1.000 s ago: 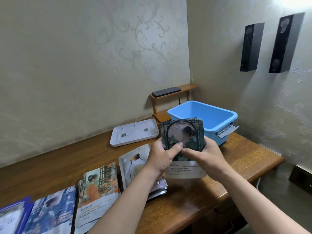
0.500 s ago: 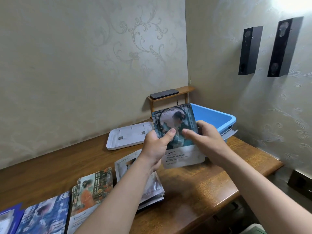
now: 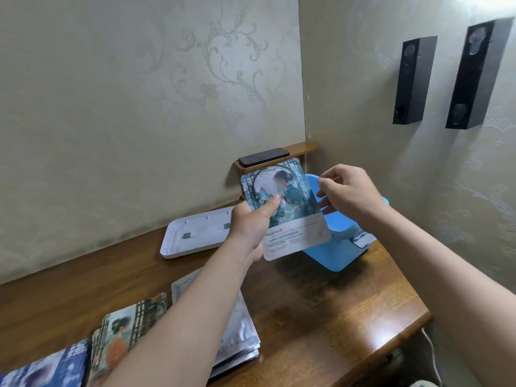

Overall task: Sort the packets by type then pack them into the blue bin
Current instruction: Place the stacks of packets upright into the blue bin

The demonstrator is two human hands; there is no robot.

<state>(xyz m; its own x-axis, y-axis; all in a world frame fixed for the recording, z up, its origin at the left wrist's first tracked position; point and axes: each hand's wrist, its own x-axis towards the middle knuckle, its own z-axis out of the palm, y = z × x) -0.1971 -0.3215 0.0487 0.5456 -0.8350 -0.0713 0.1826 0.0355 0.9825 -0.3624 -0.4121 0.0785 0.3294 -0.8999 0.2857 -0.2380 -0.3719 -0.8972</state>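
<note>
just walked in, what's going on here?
A person is packing sorted packets. The left hand grips a teal packet upright in front of the blue bin. The right hand hovers beside it over the bin, fingers loosely curled and holding nothing. Other piles wait on the desk: a silver pile, an orange-figure pile and a dark blue pile. What is inside the bin can't be seen.

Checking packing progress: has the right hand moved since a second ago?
Yes. The right hand released the packet and shifted rightward, from in front of the blue bin to above it.
</note>
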